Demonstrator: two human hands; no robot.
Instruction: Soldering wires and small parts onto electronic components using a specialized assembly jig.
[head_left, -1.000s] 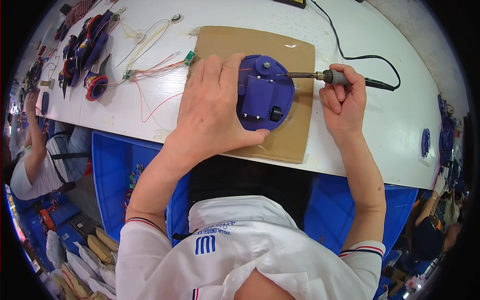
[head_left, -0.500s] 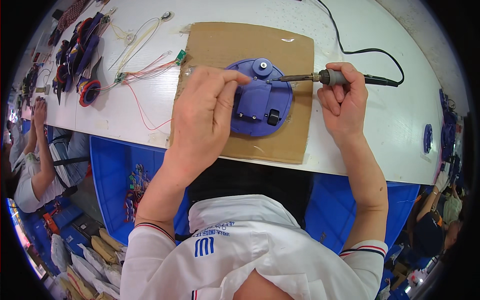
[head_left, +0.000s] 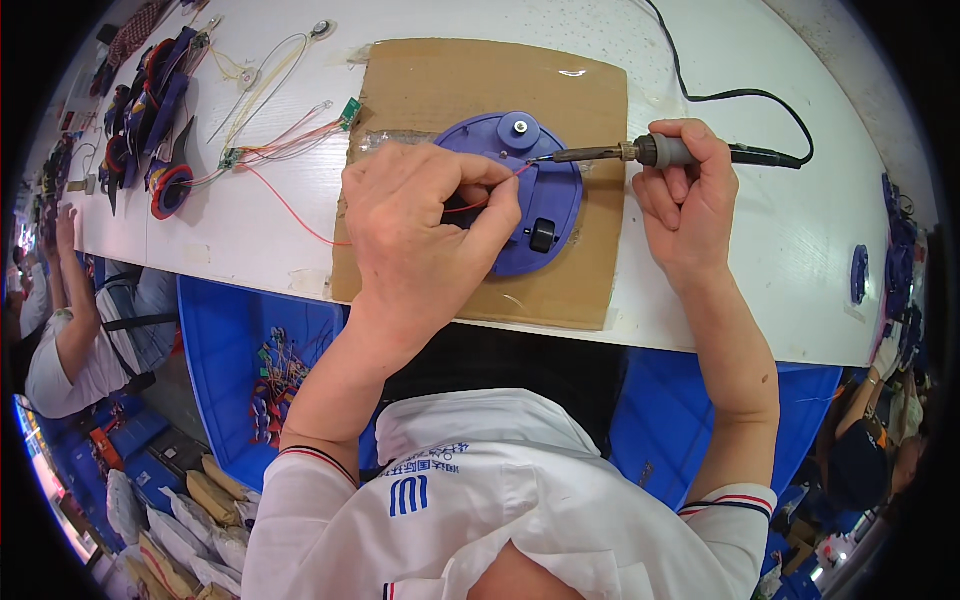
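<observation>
A purple round plastic base with a black wheel lies on a cardboard sheet. My left hand is over its left side, thumb and forefinger pinching a red wire near its end. That wire runs left to a small green circuit board. In my right hand is a soldering iron, held by its grey grip and pointing left. Its tip meets or nearly meets the wire end above the base; exact contact is too small to tell.
The iron's black cord loops across the white table. Several dark purple assemblies and wired parts lie at the left. Below the table edge, a blue bin holds wired boards. Other people work at far left and far right.
My left hand has shifted slightly right and down, and the red wire now shows in its pinch at the iron's tip. The base and cardboard have moved slightly left; the iron barely moved.
</observation>
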